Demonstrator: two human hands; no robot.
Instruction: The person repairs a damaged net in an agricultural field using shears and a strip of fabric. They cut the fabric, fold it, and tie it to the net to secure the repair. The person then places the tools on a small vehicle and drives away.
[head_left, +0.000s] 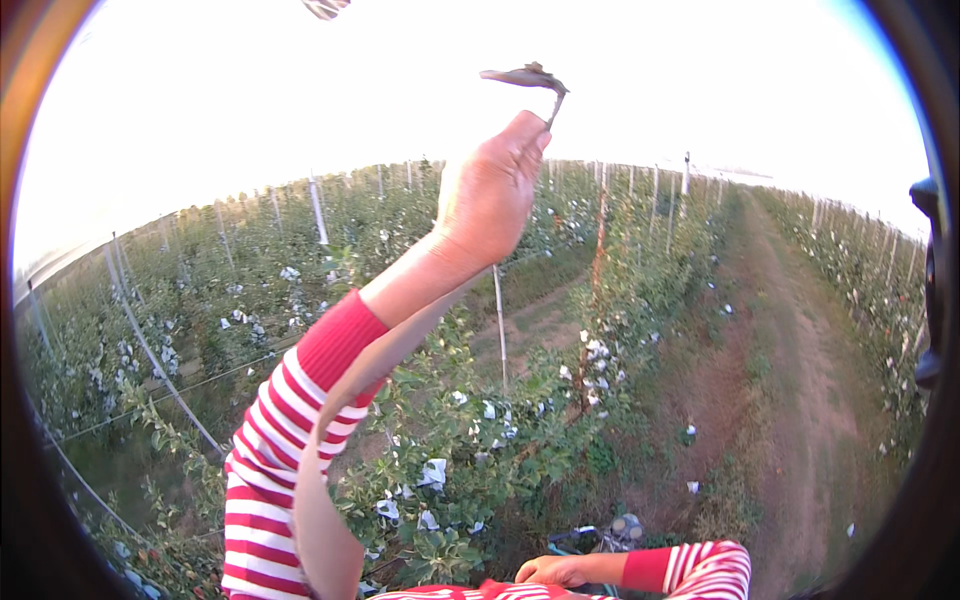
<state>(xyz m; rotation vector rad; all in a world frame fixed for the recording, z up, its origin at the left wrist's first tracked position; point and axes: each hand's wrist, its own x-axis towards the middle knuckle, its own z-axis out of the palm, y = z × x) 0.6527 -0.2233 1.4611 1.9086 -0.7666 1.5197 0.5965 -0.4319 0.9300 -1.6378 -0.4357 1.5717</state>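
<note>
My left hand (492,190) is raised high against the bright sky, its arm in a red-and-white striped sleeve. Its fingers are closed on the lower end of a dark, thin, bent strip (530,77); whether that is a withered leaf or something else is unclear. At the bottom of the view, close to my body, lies my right hand (553,571), its fingers pointing left and partly hidden. Just beyond it are a blue bar-like part (575,538) and a greyish round thing (626,529), too small to identify.
Leafy orchard rows with white pieces (433,474) among the foliage spread ahead and left. Posts (318,210) and wires stand between them. A dirt track (800,380) runs away on the right, white scraps (693,487) beside it. A blurred striped thing (325,8) shows at the top.
</note>
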